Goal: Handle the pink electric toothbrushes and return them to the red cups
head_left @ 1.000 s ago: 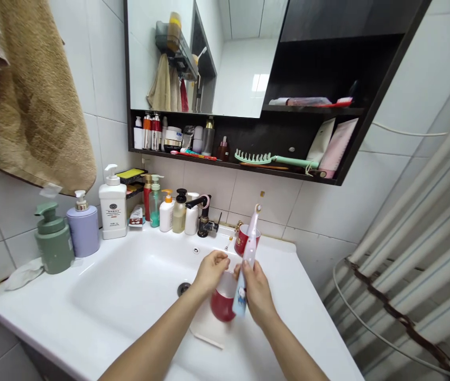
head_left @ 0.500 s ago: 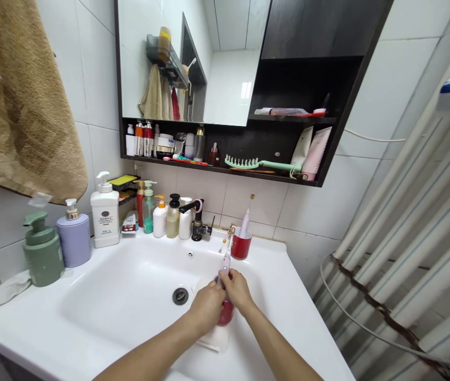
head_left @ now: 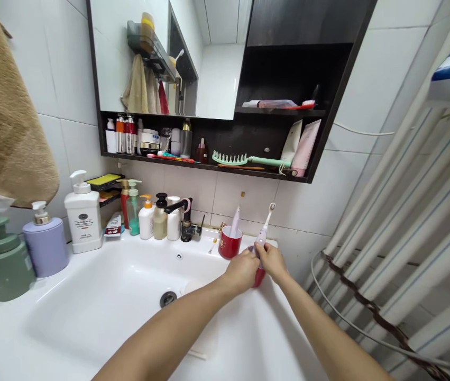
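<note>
My left hand (head_left: 242,272) is wrapped round a red cup (head_left: 259,278), largely hidden behind the fingers, over the right rim of the sink. Beside it, my right hand (head_left: 273,260) pinches a pale pink electric toothbrush (head_left: 263,234) at the cup's mouth, its bristle head pointing up. The toothbrush's lower end is hidden by my hands. Just left of them, a second red cup (head_left: 228,248) stands on the sink's back ledge with a pale lilac toothbrush handle (head_left: 235,223) leaning in it.
The white sink (head_left: 101,296) has a dark drain (head_left: 168,298) and a black tap (head_left: 187,222). Several pump bottles, including a purple one (head_left: 46,246), line the left and back ledge. A dark mirror cabinet (head_left: 308,180) hangs above; a folded shower curtain (head_left: 399,238) is on the right.
Both hands have moved right and up with the red cup and toothbrush, from over the basin to the sink's right rim. The view has shifted slightly right.
</note>
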Demonstrator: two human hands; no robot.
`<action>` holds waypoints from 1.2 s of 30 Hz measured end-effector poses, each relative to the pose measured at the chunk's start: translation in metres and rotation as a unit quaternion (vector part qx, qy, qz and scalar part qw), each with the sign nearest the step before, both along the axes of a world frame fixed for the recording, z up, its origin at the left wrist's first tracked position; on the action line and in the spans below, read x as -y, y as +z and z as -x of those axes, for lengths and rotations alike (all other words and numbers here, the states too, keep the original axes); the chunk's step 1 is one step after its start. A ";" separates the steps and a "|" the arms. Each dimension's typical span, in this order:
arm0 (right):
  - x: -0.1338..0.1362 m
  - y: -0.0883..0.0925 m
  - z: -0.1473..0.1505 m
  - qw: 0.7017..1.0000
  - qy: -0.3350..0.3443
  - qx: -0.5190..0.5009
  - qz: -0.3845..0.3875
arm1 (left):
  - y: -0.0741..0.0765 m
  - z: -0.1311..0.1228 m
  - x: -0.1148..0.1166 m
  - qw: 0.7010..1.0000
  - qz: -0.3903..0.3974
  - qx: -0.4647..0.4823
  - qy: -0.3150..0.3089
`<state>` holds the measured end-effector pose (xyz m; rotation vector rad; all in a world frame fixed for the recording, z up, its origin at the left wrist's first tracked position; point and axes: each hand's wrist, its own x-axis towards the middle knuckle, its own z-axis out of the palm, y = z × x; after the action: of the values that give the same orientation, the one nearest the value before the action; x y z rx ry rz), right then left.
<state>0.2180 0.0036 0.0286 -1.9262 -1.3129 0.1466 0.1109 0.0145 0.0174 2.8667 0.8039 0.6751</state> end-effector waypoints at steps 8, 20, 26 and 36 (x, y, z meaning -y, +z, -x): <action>-0.039 0.006 -0.032 0.998 -0.013 0.028 0.061 | 0.001 -0.037 -0.032 0.999 0.029 0.036 0.013; -0.052 0.008 -0.036 0.999 -0.019 0.007 0.028 | 0.003 0.000 -0.073 0.984 0.020 0.013 0.174; -0.030 0.017 0.001 0.993 -0.055 0.021 -0.099 | -0.003 0.034 -0.049 0.986 0.059 -0.006 0.156; -0.007 -0.058 0.093 0.992 0.101 -0.081 -0.009 | -0.041 0.096 0.026 0.976 0.154 -0.022 0.155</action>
<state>0.1251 0.0104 -0.0291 -1.7249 -1.3926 0.3828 0.0149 -0.0118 -0.0233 2.5097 1.2586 0.4639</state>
